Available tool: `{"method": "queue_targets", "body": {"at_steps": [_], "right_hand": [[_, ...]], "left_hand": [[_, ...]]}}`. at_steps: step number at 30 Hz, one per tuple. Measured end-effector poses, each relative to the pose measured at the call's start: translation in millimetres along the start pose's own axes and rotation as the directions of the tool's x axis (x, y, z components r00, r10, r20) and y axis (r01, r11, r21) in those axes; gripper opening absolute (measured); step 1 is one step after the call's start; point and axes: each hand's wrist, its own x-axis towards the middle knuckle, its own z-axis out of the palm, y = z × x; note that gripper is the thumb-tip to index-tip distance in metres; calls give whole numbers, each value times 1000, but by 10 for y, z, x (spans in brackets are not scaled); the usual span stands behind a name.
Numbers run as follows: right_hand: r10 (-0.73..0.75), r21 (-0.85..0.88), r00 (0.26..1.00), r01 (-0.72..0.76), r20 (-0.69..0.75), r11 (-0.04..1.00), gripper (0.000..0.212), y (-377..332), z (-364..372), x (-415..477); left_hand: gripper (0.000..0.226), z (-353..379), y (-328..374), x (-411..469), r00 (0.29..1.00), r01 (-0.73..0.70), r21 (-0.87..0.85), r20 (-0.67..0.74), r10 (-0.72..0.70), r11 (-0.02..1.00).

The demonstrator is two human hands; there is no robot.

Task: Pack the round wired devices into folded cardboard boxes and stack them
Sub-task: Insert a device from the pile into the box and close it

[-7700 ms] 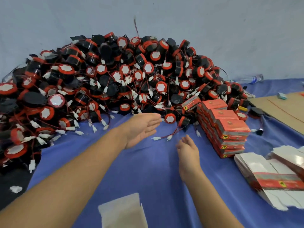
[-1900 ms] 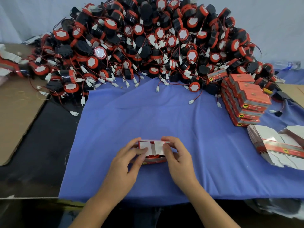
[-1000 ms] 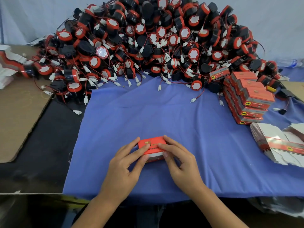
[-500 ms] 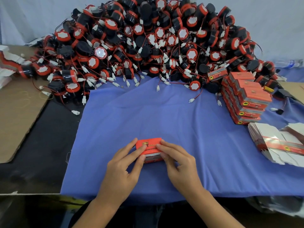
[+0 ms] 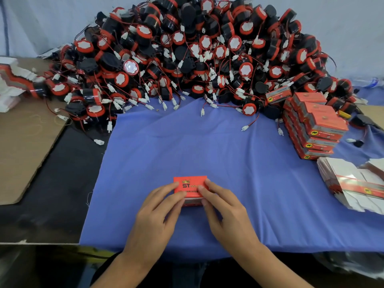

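Item: one closed red box (image 5: 190, 187), lying on the blue cloth (image 5: 207, 142), pinched from either side by the left hand (image 5: 158, 213) and the right hand (image 5: 226, 210), each with its fingers laid across the lid and its thumb against the near face. Beyond the hands: a large heap of round wired devices (image 5: 197, 55), black and red, with white plugs on thin leads. Beyond and to the right of the right hand: a stack of packed boxes (image 5: 315, 125), with a bundle of flat cartons (image 5: 353, 183) nearer on that side; left of the left hand, well apart, a brown cardboard sheet (image 5: 22, 142).
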Motion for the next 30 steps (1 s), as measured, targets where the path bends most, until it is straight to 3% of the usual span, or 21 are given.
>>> {"method": "queue_targets", "body": {"at_steps": [8, 16, 18, 22, 23, 26, 30], "right_hand": [[-35, -69, 999, 34, -10, 997, 34, -23, 4, -22], [-136, -187, 989, 122, -63, 975, 26, -66, 37, -22], [-101, -154, 993, 90, -61, 984, 24, -60, 42, -24], [5, 13, 999, -4, -52, 1000, 26, -46, 27, -5], [30, 40, 998, -28, -50, 999, 27, -43, 19, 0], [180, 143, 984, -176, -19, 974, 40, -25, 0, 29], [524, 458, 852, -463, -8, 759, 44, 4, -43, 144]], "left_hand": [[27, 12, 22, 11, 995, -93, 127, 56, 87, 988], [25, -71, 101, 22, 958, -273, 383, 192, 213, 882], [22, -56, 112, 45, 979, -183, 319, 141, 144, 930], [8, 11, 132, 19, 990, 143, -18, 11, -143, 990], [13, 37, 137, 12, 966, 254, -130, -7, -257, 958], [37, 121, 156, 70, 836, 512, -438, 58, -545, 739], [26, 334, 274, 276, 833, 528, -485, 136, -536, 698]]}}
